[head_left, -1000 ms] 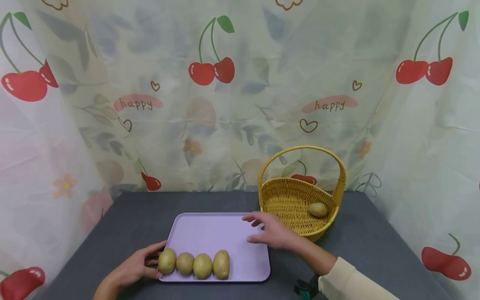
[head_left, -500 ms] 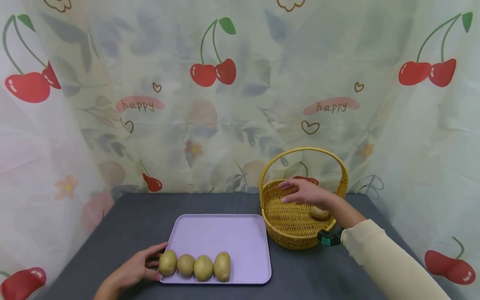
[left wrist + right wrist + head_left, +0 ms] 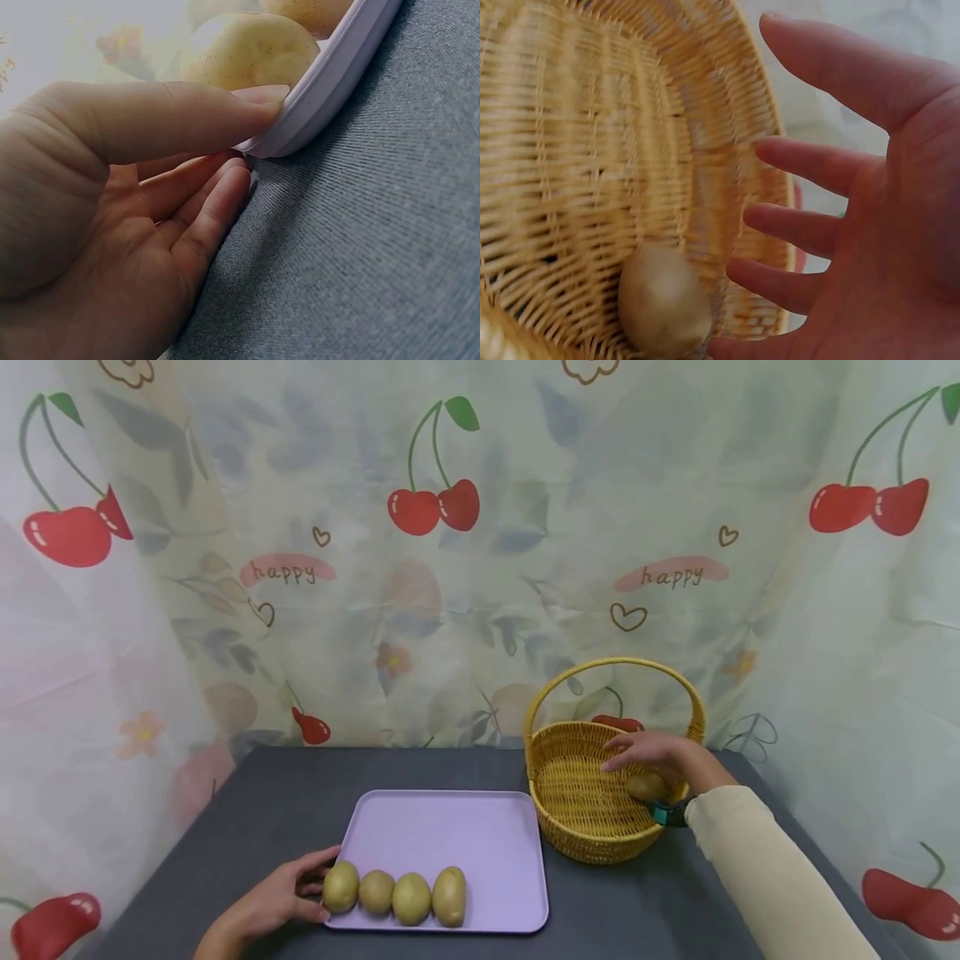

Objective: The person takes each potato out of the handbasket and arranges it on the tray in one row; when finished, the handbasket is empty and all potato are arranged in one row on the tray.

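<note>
At the near-left corner of a lilac tray [image 3: 487, 831], my left hand [image 3: 276, 897] holds the rim. In the left wrist view its thumb [image 3: 187, 116] lies against the tray corner and the other fingers curl beside and below it. Several potatoes stand in a row along the tray's front edge, the leftmost potato [image 3: 341, 887] closest to that hand. My right hand [image 3: 651, 750] hovers over a wicker basket [image 3: 577, 793], fingers spread and holding nothing. Below it a single potato [image 3: 664, 300] lies inside the basket, partly hidden by the hand in the head view.
The basket's tall arched handle [image 3: 615, 662] rises over its opening. Basket and tray stand side by side on a dark grey tablecloth [image 3: 420, 768]. A cherry-print curtain [image 3: 480, 635] encloses the back and sides.
My right hand has moved from over the tray's right side to the right, then lower over the potato in the basket. My left hand has stayed at the tray corner.
</note>
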Demonstrator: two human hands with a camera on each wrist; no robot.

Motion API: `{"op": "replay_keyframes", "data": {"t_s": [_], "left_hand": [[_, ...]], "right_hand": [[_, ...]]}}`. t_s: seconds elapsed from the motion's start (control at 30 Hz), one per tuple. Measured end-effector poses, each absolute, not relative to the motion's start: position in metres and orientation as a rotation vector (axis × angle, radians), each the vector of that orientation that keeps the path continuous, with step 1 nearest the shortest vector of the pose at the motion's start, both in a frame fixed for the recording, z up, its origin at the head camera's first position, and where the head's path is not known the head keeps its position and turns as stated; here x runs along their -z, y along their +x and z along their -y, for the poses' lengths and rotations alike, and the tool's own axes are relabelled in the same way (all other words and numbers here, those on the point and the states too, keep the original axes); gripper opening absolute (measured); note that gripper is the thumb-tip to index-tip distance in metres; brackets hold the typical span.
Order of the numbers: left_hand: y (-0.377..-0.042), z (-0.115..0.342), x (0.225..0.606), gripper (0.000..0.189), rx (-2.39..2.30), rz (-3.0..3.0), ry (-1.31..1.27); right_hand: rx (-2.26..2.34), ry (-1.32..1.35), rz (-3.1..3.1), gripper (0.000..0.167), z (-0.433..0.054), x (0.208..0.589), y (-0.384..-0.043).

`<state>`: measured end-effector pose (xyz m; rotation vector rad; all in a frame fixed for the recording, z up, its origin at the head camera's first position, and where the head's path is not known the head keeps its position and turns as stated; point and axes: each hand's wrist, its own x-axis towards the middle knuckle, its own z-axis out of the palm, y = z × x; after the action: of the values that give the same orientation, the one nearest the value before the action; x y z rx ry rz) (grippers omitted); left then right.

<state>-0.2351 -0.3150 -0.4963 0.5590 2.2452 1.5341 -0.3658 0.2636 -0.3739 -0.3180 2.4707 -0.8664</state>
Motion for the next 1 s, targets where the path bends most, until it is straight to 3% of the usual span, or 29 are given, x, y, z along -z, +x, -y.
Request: {"op": "replay_keyframes", "data": {"t_s": [0.43,1.0], "left_hand": [[-0.234,0.314,0.495,0.085,-1.514,-2.263,0.540],[-0.235,0.315,0.496,0.085,-1.517,-2.255,0.512]], "right_hand": [[0.765,-0.300,-2.495,0.081,-0.277,0.404,-0.367],[0.633,-0.370,-2.495,0.051,-0.240,0.405,-0.367]]}}
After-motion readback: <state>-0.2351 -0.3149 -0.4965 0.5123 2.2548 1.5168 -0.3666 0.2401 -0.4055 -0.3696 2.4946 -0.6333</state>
